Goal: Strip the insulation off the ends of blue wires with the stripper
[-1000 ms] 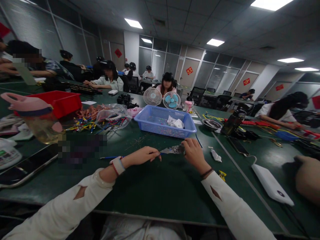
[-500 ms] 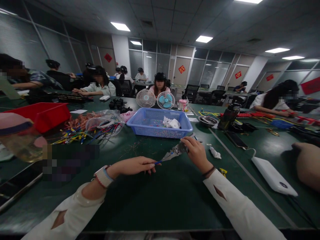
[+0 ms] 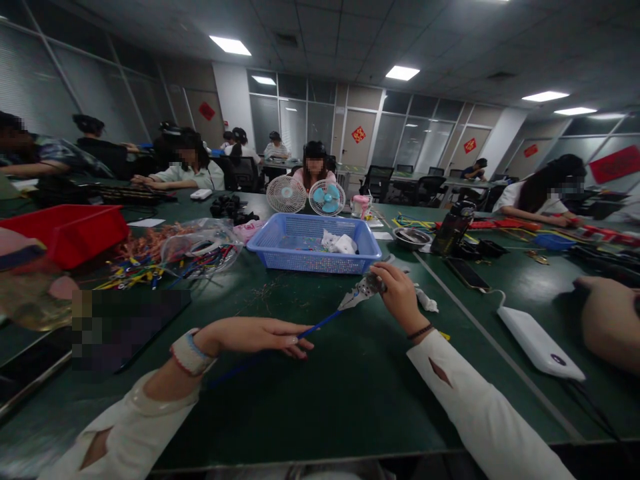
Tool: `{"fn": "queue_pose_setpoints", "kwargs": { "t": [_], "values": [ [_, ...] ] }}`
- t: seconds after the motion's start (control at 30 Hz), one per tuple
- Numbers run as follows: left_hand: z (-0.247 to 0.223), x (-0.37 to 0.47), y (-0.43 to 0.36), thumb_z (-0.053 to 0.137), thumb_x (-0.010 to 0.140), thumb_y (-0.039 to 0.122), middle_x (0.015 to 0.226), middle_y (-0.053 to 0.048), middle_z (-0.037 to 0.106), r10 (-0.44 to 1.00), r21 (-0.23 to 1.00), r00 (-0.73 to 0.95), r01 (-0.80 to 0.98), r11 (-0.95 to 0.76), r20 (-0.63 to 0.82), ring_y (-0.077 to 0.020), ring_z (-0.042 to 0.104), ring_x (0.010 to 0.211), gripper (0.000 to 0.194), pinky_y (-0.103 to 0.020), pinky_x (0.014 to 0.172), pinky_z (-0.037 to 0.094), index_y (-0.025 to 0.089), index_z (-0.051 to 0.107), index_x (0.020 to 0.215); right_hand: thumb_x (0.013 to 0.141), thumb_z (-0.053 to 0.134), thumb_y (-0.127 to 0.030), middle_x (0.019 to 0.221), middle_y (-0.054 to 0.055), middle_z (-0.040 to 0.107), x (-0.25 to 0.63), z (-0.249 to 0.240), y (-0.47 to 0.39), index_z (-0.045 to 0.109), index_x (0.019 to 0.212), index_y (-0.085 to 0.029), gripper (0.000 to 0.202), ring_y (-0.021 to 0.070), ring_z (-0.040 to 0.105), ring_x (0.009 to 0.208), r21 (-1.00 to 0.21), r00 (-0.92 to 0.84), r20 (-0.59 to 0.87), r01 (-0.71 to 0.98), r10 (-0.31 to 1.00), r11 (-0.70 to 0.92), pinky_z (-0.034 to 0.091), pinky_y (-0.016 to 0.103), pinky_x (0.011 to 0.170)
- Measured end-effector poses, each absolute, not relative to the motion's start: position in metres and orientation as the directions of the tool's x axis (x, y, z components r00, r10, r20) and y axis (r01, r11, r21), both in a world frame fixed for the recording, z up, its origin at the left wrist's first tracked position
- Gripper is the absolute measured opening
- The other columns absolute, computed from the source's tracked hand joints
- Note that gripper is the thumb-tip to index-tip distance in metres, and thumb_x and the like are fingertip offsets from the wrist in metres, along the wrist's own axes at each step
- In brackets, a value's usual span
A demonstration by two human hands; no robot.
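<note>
My left hand [image 3: 263, 335] is pinched on a blue wire [image 3: 323, 325], which runs from the tip of a metal plier-like tool [image 3: 357, 293] down to the left beneath the hand. The tool is in my right hand [image 3: 397, 290], its jaws pointing left and down at the wire's upper end. Whether the jaws are closed on the wire is too small to tell. Both hands hang over the green table [image 3: 320, 407], in front of a blue plastic basket [image 3: 315, 260] holding crumpled white material.
Bundled wires [image 3: 200, 257] and a red bin [image 3: 75, 230] lie on the left. At the right are a metal bowl [image 3: 413, 237], a dark bottle [image 3: 453, 227], a phone [image 3: 467, 273] and a white power bank [image 3: 540, 343]. Several people sit around.
The tool and my right hand have moved slightly right and up, away from my left hand. More of the blue wire shows between them. The whole view has shifted a little.
</note>
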State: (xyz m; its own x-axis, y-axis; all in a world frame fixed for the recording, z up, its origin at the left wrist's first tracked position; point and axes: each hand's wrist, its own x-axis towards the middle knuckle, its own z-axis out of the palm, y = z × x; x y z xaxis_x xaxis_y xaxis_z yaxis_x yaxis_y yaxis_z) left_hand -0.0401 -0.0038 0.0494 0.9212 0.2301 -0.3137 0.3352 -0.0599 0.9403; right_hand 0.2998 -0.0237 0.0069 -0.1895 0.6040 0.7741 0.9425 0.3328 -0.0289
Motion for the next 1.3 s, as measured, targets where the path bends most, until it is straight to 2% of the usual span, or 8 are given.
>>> {"fn": "queue_pose_setpoints", "kwargs": {
  "t": [0.1,0.17,0.27,0.33,0.5,0.87,1.13,1.3],
  "values": [
    [0.043,-0.031,-0.008,0.054,0.091,0.051,0.120,-0.011,0.066,0.190,0.953,0.934,0.294,0.069,-0.302,-0.0233,0.063,0.109,0.048,-0.037,0.095,0.046,0.022,0.057,0.128,0.080,0.046,-0.003,0.115,0.010,0.066,0.297,0.006,-0.024,0.064,0.112,-0.018,0.040,0.0209,0.061,0.101,-0.027,-0.225,0.756,0.928,0.615,0.372,0.047,0.036,0.087],
    [0.034,-0.022,-0.011,0.051,0.093,0.049,0.104,-0.012,0.071,0.203,0.952,0.933,0.271,0.139,-0.296,-0.0225,0.069,0.094,0.044,-0.033,0.081,0.052,0.016,0.062,0.120,0.082,0.046,-0.004,0.113,0.010,0.067,0.293,0.005,-0.024,0.064,0.113,-0.018,0.037,0.0205,0.061,0.099,-0.021,-0.259,0.750,0.911,0.609,0.412,0.048,0.036,0.085],
    [0.021,-0.009,-0.017,0.054,0.092,0.044,0.086,-0.008,0.072,0.282,0.946,0.920,0.202,0.252,-0.271,-0.0178,0.070,0.073,0.041,-0.026,0.061,0.052,0.017,0.058,0.122,0.085,0.048,-0.006,0.113,0.010,0.068,0.287,0.005,-0.025,0.064,0.113,-0.017,0.035,0.0205,0.062,0.098,-0.020,-0.291,0.748,0.888,0.597,0.459,0.049,0.036,0.084],
    [0.015,-0.003,-0.019,0.057,0.091,0.040,0.081,-0.005,0.071,0.318,0.933,0.908,0.168,0.318,-0.272,-0.0143,0.068,0.065,0.037,-0.024,0.057,0.051,0.016,0.059,0.120,0.084,0.048,-0.006,0.112,0.010,0.068,0.285,0.005,-0.026,0.064,0.113,-0.017,0.035,0.0207,0.062,0.097,-0.018,-0.304,0.749,0.879,0.588,0.477,0.049,0.037,0.084],
    [0.012,-0.002,-0.020,0.061,0.090,0.034,0.087,-0.006,0.070,0.392,0.920,0.880,0.116,0.374,-0.270,-0.0104,0.066,0.064,0.028,-0.021,0.058,0.051,0.013,0.066,0.106,0.082,0.045,0.000,0.109,0.009,0.070,0.284,0.006,-0.028,0.065,0.112,-0.017,0.040,0.0203,0.063,0.096,-0.009,-0.314,0.753,0.874,0.578,0.486,0.050,0.036,0.083],
    [0.014,-0.006,-0.013,0.073,0.078,0.035,0.072,-0.002,0.068,0.502,0.901,0.824,0.025,0.432,-0.264,-0.0107,0.065,0.064,0.026,-0.015,0.049,0.045,0.012,0.068,0.089,0.073,0.048,0.004,0.106,0.007,0.071,0.284,0.006,-0.027,0.067,0.110,-0.018,0.048,0.0189,0.067,0.089,-0.008,-0.281,0.720,0.911,0.635,0.412,0.052,0.029,0.074],
    [0.014,-0.002,-0.019,0.076,0.076,0.035,0.072,-0.004,0.069,0.442,0.884,0.849,0.059,0.463,-0.288,-0.0119,0.065,0.064,0.027,-0.016,0.050,0.046,0.012,0.070,0.087,0.082,0.053,-0.007,0.112,0.005,0.070,0.277,0.011,-0.032,0.066,0.114,-0.022,0.037,0.0166,0.069,0.087,0.051,-0.302,0.652,0.933,0.695,0.357,0.051,0.025,0.071],
    [0.014,-0.003,-0.019,0.077,0.076,0.035,0.080,-0.005,0.070,0.448,0.878,0.842,0.062,0.474,-0.301,-0.0127,0.066,0.071,0.027,-0.018,0.058,0.049,0.012,0.072,0.090,0.079,0.050,-0.002,0.131,0.008,0.059,0.267,0.009,-0.033,0.061,0.119,-0.020,0.044,0.0183,0.067,0.091,0.081,-0.273,0.591,0.956,0.759,0.280,0.053,0.027,0.072]
  ]
}}
